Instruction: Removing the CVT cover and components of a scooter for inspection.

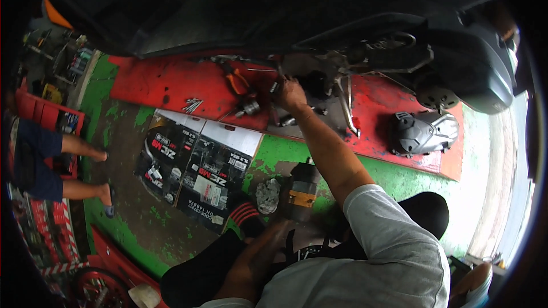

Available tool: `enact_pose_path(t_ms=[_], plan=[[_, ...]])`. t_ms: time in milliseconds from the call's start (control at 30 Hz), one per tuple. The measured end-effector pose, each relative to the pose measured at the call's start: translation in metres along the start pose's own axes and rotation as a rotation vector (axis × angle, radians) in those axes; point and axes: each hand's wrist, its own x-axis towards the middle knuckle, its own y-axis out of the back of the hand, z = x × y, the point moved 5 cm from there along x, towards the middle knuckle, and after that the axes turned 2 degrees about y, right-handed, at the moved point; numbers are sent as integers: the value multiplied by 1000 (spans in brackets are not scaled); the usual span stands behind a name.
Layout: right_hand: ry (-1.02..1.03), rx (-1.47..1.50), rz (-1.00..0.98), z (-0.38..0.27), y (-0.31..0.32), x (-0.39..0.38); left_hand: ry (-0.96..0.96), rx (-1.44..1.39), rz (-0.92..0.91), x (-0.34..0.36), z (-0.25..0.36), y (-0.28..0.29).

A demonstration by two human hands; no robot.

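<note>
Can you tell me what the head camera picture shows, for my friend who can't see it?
A person's right hand reaches under a raised motorbike on a red ramp. Orange-handled pliers lie nearby; the left hand rests low by their lap.

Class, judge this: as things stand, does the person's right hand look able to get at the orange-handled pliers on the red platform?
Probably yes. The right hand is stretched out on the red platform, and the pliers lie just to its left with nothing between them.

Motorcycle repair workshop: scooter (354, 17) raised on a red lift platform (171, 82), pliers (235, 81) and loose bolts (192, 104) scattered there, detached grey engine cover (425, 132), flattened cardboard (197, 162) on paint-worn green floor (279, 151).
</note>
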Motion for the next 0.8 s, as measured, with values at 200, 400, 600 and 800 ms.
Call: enact_pose_path(t_ms=[200,400,600,800], plan=[[-170,788,84,-27,82,-73,-260,654,225,0,20,22],[-644,1363,-241,34,91,-126,-623,1310,375,2,38,11],[-297,713,-281,28,200,-102,-684,1312,310,3,65,-17],[-350,919,-197,-57,338,-155,-795,1062,-196,-28,76,-166]])
